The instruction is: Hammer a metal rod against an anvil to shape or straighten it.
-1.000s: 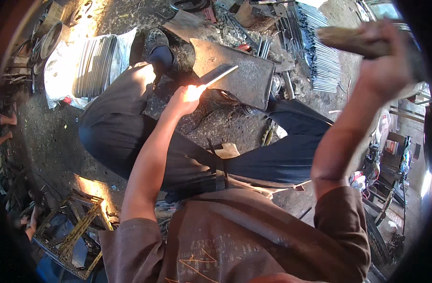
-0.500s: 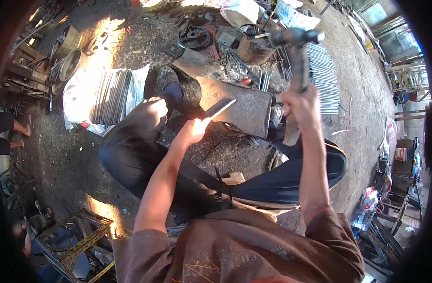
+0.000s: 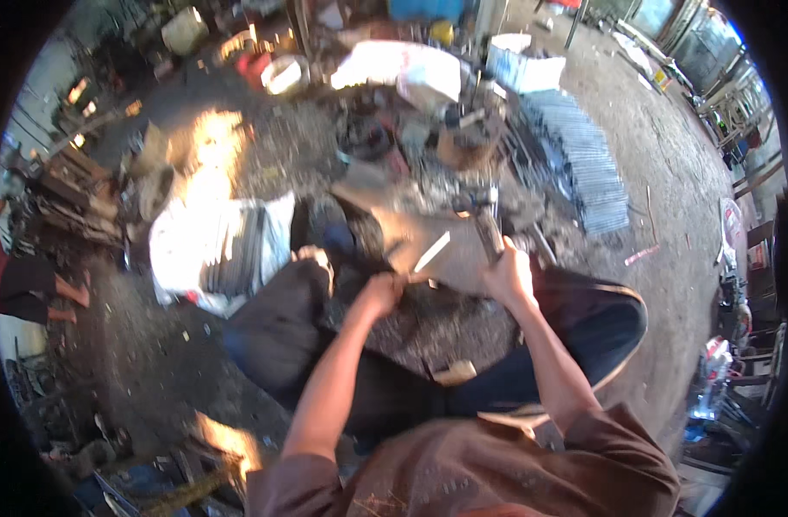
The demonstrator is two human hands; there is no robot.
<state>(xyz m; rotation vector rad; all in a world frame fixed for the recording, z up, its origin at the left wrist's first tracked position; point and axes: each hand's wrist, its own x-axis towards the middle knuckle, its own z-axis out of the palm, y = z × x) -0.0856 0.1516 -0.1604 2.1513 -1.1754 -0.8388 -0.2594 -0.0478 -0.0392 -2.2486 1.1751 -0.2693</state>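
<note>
My left hand (image 3: 381, 295) is closed around the near end of a short flat metal bar (image 3: 431, 252). The bar slants up and to the right, its upper face bright, over a flat metal plate (image 3: 463, 263) in front of my bent legs. In my right hand (image 3: 508, 274) is the wooden handle of a hammer (image 3: 490, 237), held fairly close to the head. The hammer head (image 3: 477, 201) is low by the plate's far right part, to the right of the bar; blur hides whether it touches anything.
To the left, dark metal bars (image 3: 235, 250) lie stacked on a white sack (image 3: 172, 250). A long row of metal bars (image 3: 588, 168) lies to the right. Scrap and tools (image 3: 368, 138) clutter the ground beyond the plate. Another person's bare legs (image 3: 67, 293) show at the far left.
The hammer has come down from its raised position, toward the plate, with my right hand lower and further left. The view has shifted and blurred; my left hand still holds the bar.
</note>
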